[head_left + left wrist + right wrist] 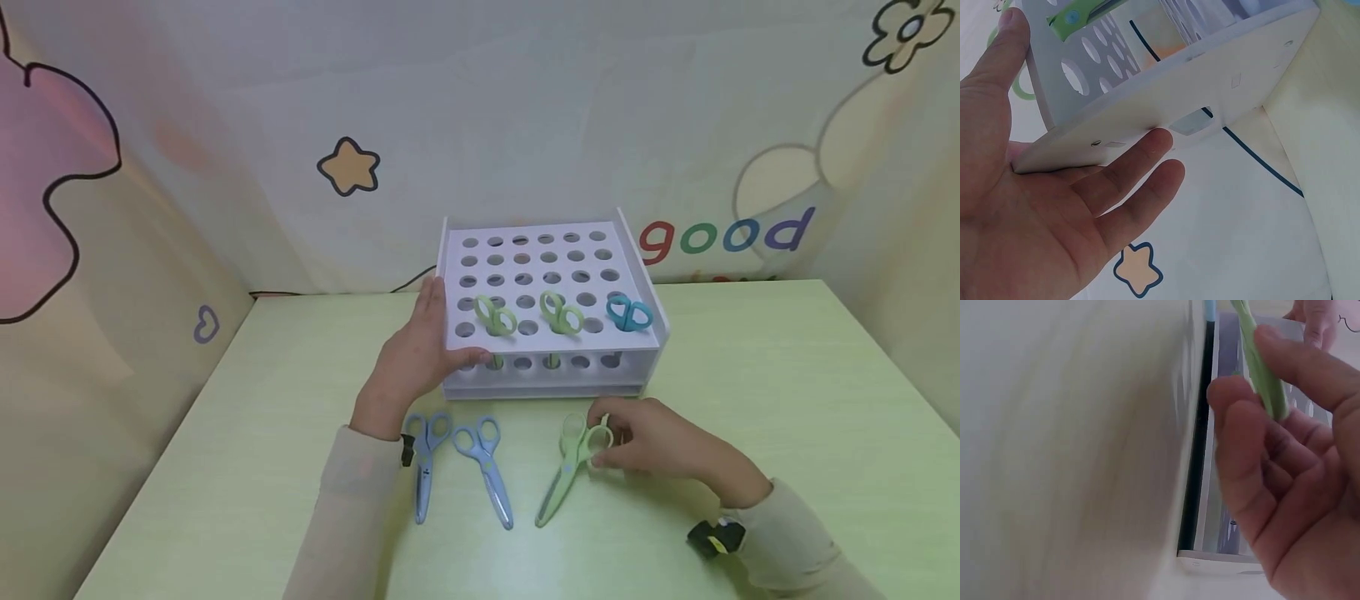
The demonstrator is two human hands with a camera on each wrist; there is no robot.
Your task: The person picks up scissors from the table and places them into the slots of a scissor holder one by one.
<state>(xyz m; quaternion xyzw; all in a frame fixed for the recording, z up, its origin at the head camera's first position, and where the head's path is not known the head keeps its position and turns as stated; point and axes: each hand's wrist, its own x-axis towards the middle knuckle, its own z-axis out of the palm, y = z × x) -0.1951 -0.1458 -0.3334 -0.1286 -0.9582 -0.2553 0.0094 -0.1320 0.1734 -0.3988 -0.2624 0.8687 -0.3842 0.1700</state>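
My left hand (412, 354) rests against the left side of a white rack (555, 389) with rows of round holes. Its thumb lies at the front edge, and fairly straight fingers lie along the side panel (1235, 81). With thumb and fingers, my right hand (660, 437) pinches one handle loop of the green scissors (558, 492) in front of the rack, blades pointing toward me. In the right wrist view the green handle (1266, 381) shows between thumb and forefinger. Two pairs of blue scissors, the left (423, 483) and the right (493, 483), lie near my left wrist.
In the rack's front holes stand two light green scissors, one left (495, 318) and one middle (561, 315), plus teal scissors (628, 314) at the right. A printed cloth (525, 108) hangs behind the pale table (750, 375). A thin dark cable (412, 282) runs behind the rack.
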